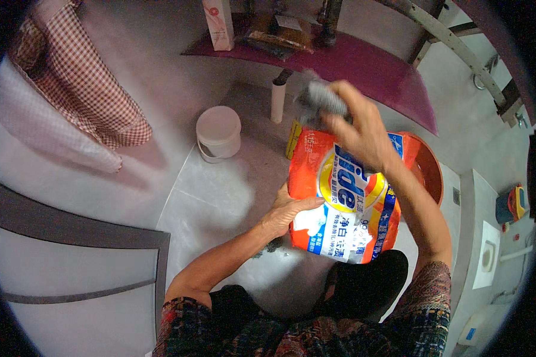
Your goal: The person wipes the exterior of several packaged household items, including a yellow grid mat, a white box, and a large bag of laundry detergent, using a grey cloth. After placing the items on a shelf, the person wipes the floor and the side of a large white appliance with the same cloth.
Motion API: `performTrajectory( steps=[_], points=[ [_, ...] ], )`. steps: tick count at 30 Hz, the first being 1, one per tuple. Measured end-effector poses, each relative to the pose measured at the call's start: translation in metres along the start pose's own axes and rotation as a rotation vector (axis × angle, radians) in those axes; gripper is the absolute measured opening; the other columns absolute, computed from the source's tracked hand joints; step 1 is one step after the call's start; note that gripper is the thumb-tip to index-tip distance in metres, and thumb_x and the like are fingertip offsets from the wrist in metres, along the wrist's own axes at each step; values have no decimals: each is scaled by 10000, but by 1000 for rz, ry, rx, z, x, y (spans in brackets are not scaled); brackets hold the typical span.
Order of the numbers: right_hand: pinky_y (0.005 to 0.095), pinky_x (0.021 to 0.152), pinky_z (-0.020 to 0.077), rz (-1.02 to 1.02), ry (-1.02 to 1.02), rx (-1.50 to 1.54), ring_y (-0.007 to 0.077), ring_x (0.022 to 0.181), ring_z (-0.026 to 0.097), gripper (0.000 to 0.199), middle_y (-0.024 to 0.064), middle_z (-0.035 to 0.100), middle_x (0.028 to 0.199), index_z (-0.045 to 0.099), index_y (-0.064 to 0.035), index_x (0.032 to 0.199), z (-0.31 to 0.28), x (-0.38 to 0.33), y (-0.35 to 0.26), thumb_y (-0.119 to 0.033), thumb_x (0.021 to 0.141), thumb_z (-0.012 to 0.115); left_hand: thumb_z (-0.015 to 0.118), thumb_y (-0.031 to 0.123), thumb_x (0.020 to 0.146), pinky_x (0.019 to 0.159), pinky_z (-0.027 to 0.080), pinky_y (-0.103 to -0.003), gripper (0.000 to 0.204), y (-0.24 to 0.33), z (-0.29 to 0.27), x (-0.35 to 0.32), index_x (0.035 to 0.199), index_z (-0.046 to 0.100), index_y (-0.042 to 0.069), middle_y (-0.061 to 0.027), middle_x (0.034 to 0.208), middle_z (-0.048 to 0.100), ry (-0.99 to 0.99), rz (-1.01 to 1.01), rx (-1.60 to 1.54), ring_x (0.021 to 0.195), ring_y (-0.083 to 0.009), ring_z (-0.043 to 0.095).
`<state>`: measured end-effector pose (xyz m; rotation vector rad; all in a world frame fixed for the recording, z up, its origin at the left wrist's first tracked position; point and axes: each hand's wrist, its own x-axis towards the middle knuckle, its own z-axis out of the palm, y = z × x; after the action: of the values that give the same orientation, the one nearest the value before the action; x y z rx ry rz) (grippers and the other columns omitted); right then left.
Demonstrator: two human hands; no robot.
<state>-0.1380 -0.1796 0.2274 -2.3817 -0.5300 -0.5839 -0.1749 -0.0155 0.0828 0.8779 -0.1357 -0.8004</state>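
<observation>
A large orange bag of laundry powder [307, 178] with blue, yellow and white print stands tilted in front of me, above my knees. My left hand [286, 211] grips its left side, thumb across the front and fingers behind. Over the bag's top edge, my right hand [360, 122] is closed around a grey, ribbed thing [324, 98], smeared by motion; its kind does not show. The bag's top and opening are partly hidden by the right hand and forearm. Behind the bag's right side, a red-brown basin [427, 169] shows in part.
A white lidded bucket [218, 132] and an upright white pipe [278, 101] stand on the grey floor. A purple shelf [387, 83] at the back carries a pink box [218, 25]. Checked cloth [98, 89] hangs at left, above a dark-framed panel [101, 238].
</observation>
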Motion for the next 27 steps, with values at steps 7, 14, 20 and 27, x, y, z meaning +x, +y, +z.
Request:
performTrajectory(
  steps=[7,14,20,27],
  points=[
    [414,759,406,-467,-279,-503,240,942,514,207,68,508,993,561,-182,988,33,-63,-27,-184,780,554,757,134,710,912,488,-366,567,-22,-33,7,1196,467,86,-47,1126,566,-110,-98,-417,1017,-176,577],
    [464,849,419,161,48,-740,319,1007,493,352,145,514,1055,544,-85,1061,-22,-46,36,-104,725,650,633,36,780,943,457,-417,531,-3,-21,6,1269,426,13,-143,1182,567,-47,-18,-245,1068,-266,572],
    [467,863,404,88,-36,-520,350,1037,477,357,166,517,1096,529,-61,1003,-10,-74,24,-72,675,670,649,53,784,898,492,-403,480,3,-24,6,1222,465,-12,-143,1151,586,35,19,-272,1011,-257,604],
    [377,654,377,-355,-400,-250,207,815,495,304,36,483,858,518,-163,993,21,-116,-31,-201,707,614,635,153,813,874,504,-367,478,19,-16,3,1238,469,9,-91,1144,586,84,130,-264,1000,-202,604]
  ],
)
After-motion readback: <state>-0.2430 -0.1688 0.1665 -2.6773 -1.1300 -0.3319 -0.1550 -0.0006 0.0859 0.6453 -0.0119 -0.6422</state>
